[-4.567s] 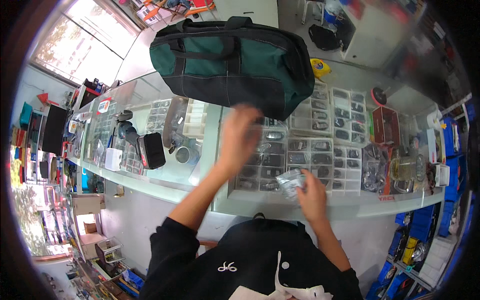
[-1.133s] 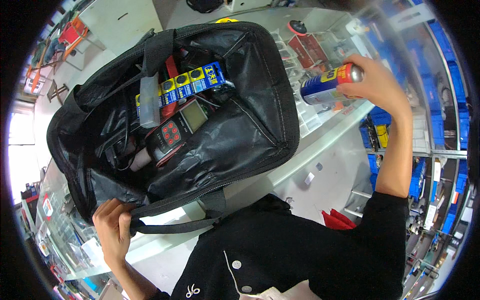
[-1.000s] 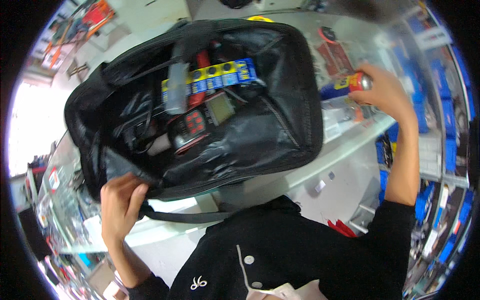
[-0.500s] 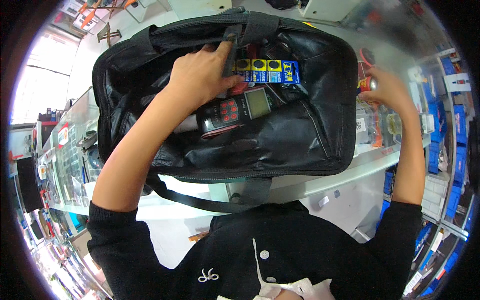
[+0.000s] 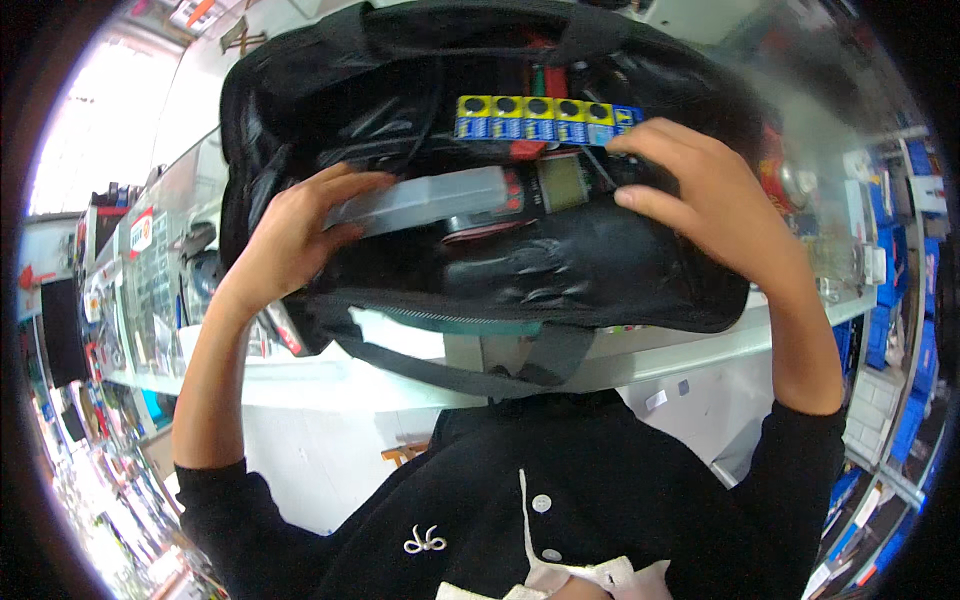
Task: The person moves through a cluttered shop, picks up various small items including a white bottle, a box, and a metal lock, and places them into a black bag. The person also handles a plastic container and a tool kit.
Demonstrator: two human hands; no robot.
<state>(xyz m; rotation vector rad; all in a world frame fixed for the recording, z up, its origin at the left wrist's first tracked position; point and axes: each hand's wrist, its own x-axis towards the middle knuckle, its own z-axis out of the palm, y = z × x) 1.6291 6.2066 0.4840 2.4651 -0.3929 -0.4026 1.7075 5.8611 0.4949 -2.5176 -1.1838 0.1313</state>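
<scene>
A wide black bag (image 5: 600, 270) lies unzipped on the glass counter, and both my hands are inside its mouth. My left hand (image 5: 300, 230) is closed round the left end of a long translucent plastic box (image 5: 435, 195). That box lies partly over a black handheld meter (image 5: 563, 184) with a grey screen and red buttons. Behind the meter rests a blue-and-yellow card of coin batteries (image 5: 540, 120). At its right end is my right hand (image 5: 700, 190), thumb and forefinger apart; whether it touches the card I cannot tell. Red and green items (image 5: 545, 80) show farther back, partly hidden.
A red can (image 5: 795, 185) stands on the counter right of the bag. The bag's strap (image 5: 430, 370) hangs over the counter's front edge (image 5: 650, 362). Shelves with blue bins (image 5: 905, 400) are at the right; small goods fill the glass case (image 5: 150, 290) at the left.
My right hand has left the red can and come into the bag. My left hand has let go of a dark strip and moved left onto the translucent box. The bag appears shifted slightly right.
</scene>
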